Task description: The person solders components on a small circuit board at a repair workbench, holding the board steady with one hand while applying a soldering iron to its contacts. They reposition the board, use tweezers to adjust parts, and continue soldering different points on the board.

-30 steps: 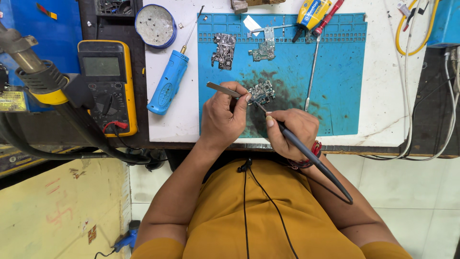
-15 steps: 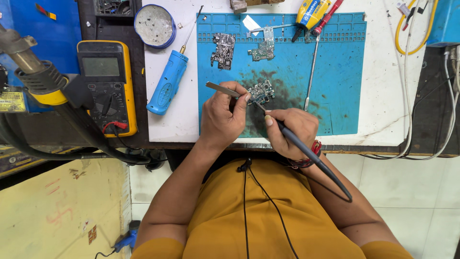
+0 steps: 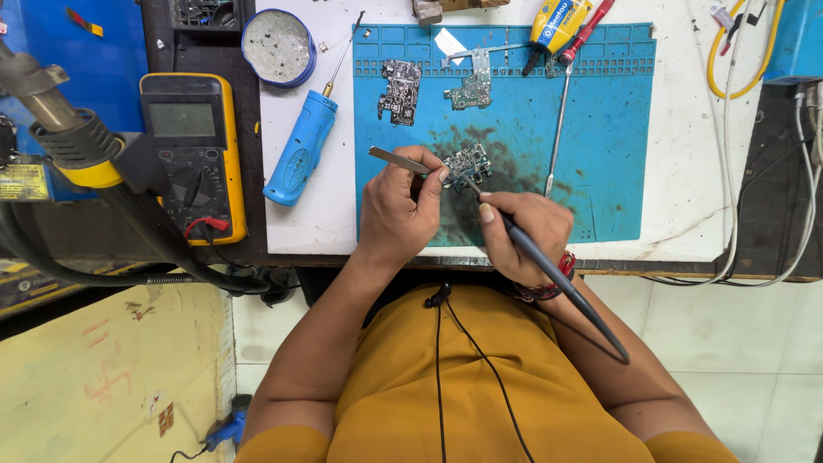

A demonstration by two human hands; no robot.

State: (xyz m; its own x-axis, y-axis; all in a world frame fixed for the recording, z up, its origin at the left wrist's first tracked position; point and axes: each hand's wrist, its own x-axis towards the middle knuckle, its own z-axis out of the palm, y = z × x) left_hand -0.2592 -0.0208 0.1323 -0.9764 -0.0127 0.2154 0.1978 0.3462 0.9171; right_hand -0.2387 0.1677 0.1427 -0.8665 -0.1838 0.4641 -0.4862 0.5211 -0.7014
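Fingers (image 3: 433,176) of left hand (image 3: 399,210) pinched narrow around metal tweezers (image 3: 399,159), tips at small circuit board (image 3: 467,165) just ahead of fingertips. Right hand (image 3: 523,233) curled shut on dark soldering iron (image 3: 549,270), thumb along barrel, tip touching same board from the near side, cable trailing back over yellow shirt. Board flat on blue work mat (image 3: 609,129), on a dark scorched patch directly beyond both hands. Further beyond fingers, two more circuit boards: one (image 3: 400,92) far-left, one (image 3: 470,88) straight ahead. Right of fingers, long thin screwdriver (image 3: 557,129) lying lengthwise on mat. Left of left hand, off mat, blue pen-shaped tool (image 3: 300,147); past it, yellow multimeter (image 3: 193,150) with leads. Round tin (image 3: 278,47) far beyond, upper left.
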